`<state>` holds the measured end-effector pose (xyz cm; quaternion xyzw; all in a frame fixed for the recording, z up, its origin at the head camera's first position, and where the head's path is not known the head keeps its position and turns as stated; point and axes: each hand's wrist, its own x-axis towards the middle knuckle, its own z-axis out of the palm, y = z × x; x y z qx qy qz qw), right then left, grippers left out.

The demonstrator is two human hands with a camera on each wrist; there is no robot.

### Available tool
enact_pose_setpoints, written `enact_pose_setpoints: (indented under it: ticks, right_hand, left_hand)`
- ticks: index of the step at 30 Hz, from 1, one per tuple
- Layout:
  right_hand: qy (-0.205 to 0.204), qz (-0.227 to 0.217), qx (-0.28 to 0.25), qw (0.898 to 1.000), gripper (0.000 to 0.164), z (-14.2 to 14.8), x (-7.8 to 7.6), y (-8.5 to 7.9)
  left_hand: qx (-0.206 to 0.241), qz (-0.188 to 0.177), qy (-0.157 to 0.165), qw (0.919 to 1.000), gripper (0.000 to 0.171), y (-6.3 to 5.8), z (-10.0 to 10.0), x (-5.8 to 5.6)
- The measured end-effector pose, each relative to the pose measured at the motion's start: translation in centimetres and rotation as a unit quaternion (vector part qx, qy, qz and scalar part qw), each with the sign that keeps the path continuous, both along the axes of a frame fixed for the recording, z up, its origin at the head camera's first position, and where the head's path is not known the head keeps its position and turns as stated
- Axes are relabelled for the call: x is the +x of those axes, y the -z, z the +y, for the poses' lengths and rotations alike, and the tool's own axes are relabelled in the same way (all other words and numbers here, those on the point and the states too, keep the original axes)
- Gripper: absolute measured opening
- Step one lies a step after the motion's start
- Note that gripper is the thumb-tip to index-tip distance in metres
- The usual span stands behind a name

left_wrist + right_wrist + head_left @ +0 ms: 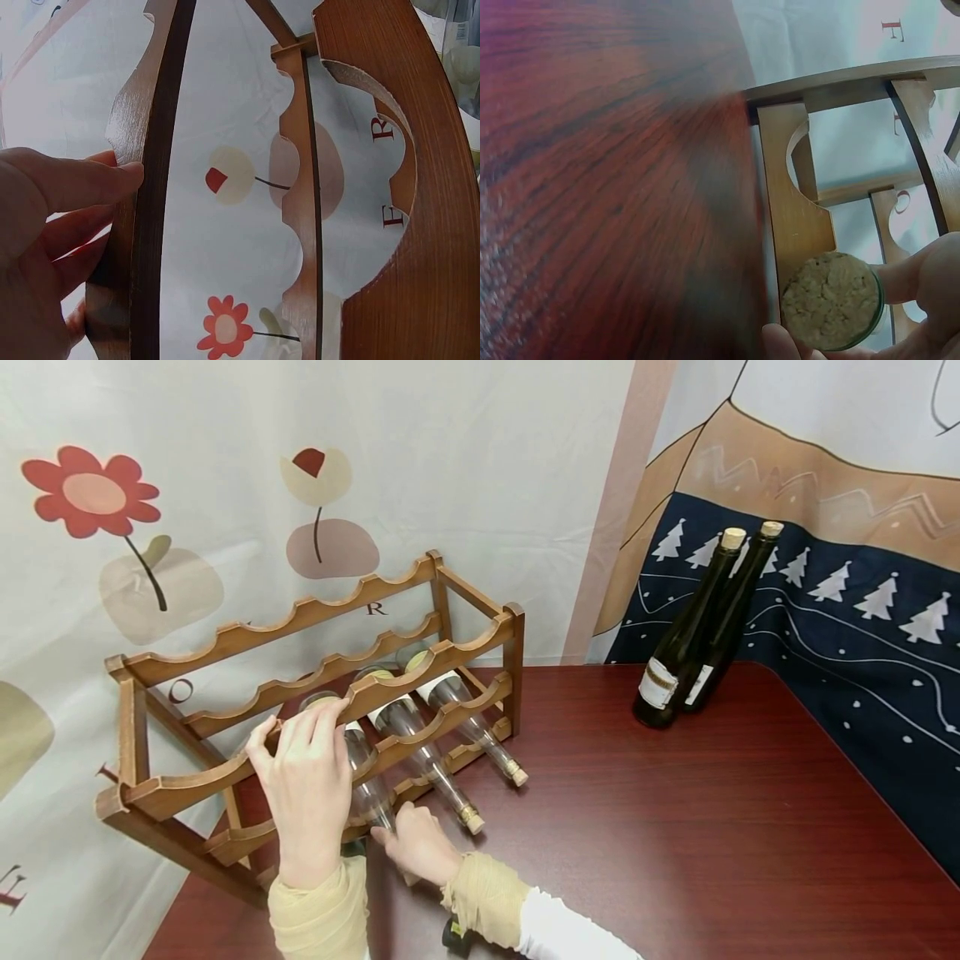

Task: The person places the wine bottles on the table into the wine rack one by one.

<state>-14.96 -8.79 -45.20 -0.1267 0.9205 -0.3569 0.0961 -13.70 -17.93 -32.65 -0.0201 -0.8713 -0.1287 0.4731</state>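
You are working at what is looking like a tabletop set; whether a home or a studio is lying behind it, the views are not showing. Flower-printed cloth (480, 468) and navy fir-tree cloth (847, 652) are hanging behind a reddish wood-grain table (637, 827), where a wine rack (450, 657) and corked wine bottles (678, 643) are suggesting a home.

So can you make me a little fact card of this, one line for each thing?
Table: reddish-brown, wood-grained tabletop
Holder: brown wooden rack with scalloped rails
In the rack: three clear glass bottles lying down, necks toward the person
Left hand: grips the rack's top front rail
Right hand: holds the leftmost clear bottle by its neck
Standing far right: two dark glass bottles with corks and white labels
Behind: pale cloth printed with flowers; navy cloth with white trees
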Motion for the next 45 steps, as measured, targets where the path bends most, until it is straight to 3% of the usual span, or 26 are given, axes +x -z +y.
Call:
enact_pose_setpoints:
  ticks: [14, 25, 45]
  right_hand:
    - [-0.008, -0.061, -0.063, 0.996, 0.043, 0.25, 0.13, 0.12]
    - [-0.02, -0.055, -0.07, 0.996, 0.05, 0.38, -0.06, 0.06]
    - [-0.031, -0.08, -0.078, 0.993, 0.049, 0.64, -0.25, 0.32]
  left_hand:
    - [0.006, 0.0, 0.006, 1.0, 0.022, 0.07, 0.0, -0.01]
    - [0.002, -0.006, 0.003, 1.0, 0.022, -0.02, 0.0, 0.05]
    - [0.005, -0.01, 0.001, 0.9999, 0.021, -0.07, 0.04, 0.1]
